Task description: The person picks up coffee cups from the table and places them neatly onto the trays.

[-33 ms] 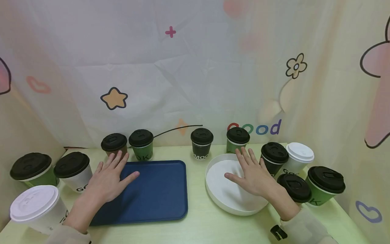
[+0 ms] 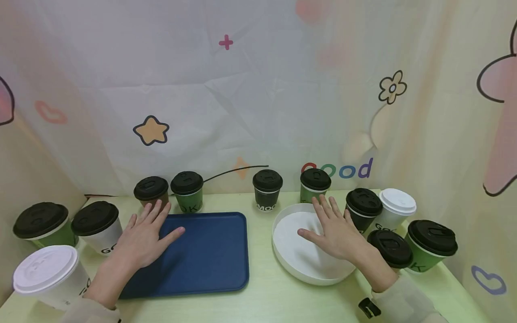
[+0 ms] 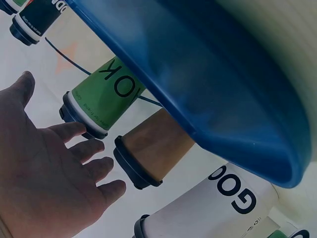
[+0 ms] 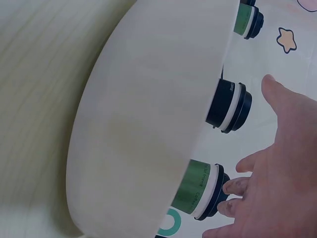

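My left hand (image 2: 143,237) hovers over the left part of a blue rectangular tray (image 2: 210,251), fingers spread and holding nothing. Over the right side of a round white dish (image 2: 299,260) is my right hand (image 2: 337,229), likewise spread with nothing held. Beyond the left fingertips stand a brown paper cup (image 2: 151,190) and a green cup (image 2: 187,193), both with black lids. A black cup (image 2: 267,190) stands behind the gap between tray and dish. A green cup (image 2: 315,184) is past the right fingertips, and another black cup (image 2: 363,208) stands beside that hand.
At the left are a green cup (image 2: 44,224), a white cup with black lid (image 2: 98,226) and a white-lidded cup (image 2: 50,276). On the right stand a white-lidded cup (image 2: 393,208), a black-lidded cup (image 2: 389,249) and a green cup (image 2: 432,244). A printed curtain (image 2: 258,89) closes the back.
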A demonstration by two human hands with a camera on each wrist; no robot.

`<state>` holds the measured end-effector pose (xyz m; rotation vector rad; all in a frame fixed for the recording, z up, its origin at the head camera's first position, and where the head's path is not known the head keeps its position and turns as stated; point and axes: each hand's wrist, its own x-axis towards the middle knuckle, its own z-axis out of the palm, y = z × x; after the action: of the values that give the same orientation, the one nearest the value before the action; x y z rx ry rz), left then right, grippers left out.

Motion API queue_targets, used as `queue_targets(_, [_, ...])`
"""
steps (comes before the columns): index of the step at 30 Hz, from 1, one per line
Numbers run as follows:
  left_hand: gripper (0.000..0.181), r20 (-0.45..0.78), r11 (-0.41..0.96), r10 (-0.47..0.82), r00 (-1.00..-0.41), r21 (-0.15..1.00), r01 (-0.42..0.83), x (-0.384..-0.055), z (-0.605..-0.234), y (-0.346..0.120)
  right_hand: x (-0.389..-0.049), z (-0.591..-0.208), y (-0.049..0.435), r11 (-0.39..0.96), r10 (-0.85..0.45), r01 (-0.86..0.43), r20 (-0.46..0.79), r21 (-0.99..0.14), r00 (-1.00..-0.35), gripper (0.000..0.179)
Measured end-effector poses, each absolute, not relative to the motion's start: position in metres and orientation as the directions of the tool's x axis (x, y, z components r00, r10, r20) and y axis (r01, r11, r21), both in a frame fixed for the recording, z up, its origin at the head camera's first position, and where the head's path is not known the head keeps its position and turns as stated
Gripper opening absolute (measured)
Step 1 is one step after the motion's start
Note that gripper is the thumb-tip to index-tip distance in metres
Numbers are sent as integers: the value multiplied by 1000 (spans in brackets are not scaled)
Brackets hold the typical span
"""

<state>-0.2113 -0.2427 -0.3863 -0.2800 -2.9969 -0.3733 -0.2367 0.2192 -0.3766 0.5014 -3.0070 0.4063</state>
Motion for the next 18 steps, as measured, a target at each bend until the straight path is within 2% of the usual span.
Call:
queue_targets(14, [91,102,952,146,-984,254,168,-211,-385,-243,-236,-376,217,900,-325,-343,110,-268,-939,103])
queue_targets(18, [89,97,958,137,-986,239,157,-210,-387,-244,-236,-376,214,889,-339,-368,151,-272,-929,96])
